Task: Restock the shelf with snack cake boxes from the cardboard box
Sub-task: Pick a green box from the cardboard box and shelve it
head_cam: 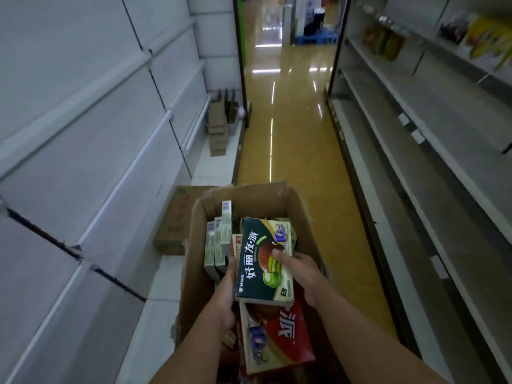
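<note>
Supermarket aisle, glossy yellow floor [288,139], bare white shelf [91,151] on the person's left, mostly bare racks on the right. Open cardboard box [302,214] stands on the floor right below the camera, part full. Both hands clamped on one green snack cake box [263,261]: left hand [228,297] grips its left long edge, right hand [295,268] holds the right edge with thumb on top face. Box lies flat, just above the carton, long axis pointing away from the person down the aisle. Red snack box [277,339] lies under it; more green packs [219,245] stand on edge at the carton's left wall. Target shelf lies left, so left hand is nearer; likely a lift and leftward swing.
</note>
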The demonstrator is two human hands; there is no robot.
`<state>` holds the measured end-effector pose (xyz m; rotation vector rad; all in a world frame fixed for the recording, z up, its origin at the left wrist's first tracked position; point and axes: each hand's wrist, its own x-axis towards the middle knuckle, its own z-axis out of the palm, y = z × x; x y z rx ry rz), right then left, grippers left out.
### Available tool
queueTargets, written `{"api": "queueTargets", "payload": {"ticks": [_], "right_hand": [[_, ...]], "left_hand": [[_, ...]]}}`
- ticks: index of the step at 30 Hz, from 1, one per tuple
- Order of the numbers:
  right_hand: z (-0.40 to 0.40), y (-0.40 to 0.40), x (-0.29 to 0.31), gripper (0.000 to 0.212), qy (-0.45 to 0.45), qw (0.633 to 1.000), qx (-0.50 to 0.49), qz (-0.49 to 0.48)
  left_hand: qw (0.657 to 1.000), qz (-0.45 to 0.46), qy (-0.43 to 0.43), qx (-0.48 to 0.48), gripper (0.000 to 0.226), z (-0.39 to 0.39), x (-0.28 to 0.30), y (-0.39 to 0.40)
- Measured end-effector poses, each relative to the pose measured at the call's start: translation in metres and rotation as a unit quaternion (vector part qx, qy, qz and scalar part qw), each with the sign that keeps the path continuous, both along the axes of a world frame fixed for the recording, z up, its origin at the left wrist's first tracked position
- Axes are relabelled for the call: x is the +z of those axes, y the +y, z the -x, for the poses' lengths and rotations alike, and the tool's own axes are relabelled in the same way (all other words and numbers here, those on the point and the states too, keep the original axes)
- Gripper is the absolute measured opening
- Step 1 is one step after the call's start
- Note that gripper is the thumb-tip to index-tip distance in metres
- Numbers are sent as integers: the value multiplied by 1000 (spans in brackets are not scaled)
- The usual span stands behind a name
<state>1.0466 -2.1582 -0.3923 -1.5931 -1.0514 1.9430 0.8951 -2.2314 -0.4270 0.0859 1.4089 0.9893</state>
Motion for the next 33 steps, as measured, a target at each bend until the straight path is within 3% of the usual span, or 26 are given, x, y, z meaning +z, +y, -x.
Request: {"api": "queueTargets", "payload": {"ticks": [4, 6, 8, 10, 11, 14, 19, 21, 24, 28, 33], "right_hand": [[-19, -13, 19, 27, 121, 984, -121, 43], [-29, -20, 26, 25, 157, 970, -179, 51], [-35, -30, 29, 31, 175, 961, -205, 53], [-36, -42, 33, 31, 176, 957, -226, 45], [-35, -46, 35, 29, 168, 956, -239, 38], [-35, -64, 39, 31, 134, 945, -296, 25], [-56, -85, 48, 49, 127, 901, -414, 33], [-65, -94, 56, 42, 121, 880, -459, 16], [-78, -114, 67, 36, 152, 852, -502, 1], [-92, -144, 81, 40, 208, 844, -494, -17], [-144, -187, 101, 54, 220, 829, -507, -90]], "left_hand": [[998, -5, 51, 36, 68, 2, 21, 6], [997, -9, 31, 74, 68, 0, 29, 9], [995, -16, 26, 98, 82, -4, 26, 13], [995, -33, 32, 90, 105, 1, -19, 28], [996, -36, 31, 74, 109, -4, -14, 26], [996, -61, 60, 14, 93, -34, 54, -1], [988, -96, 122, 24, 75, -58, 69, -18], [988, -97, 116, 43, 74, -65, 73, -20], [991, -104, 38, 78, 89, -79, 80, -18], [990, -112, -82, 23, 74, -104, 86, -24], [974, -165, -53, -145, 120, -129, 84, -33]]}}
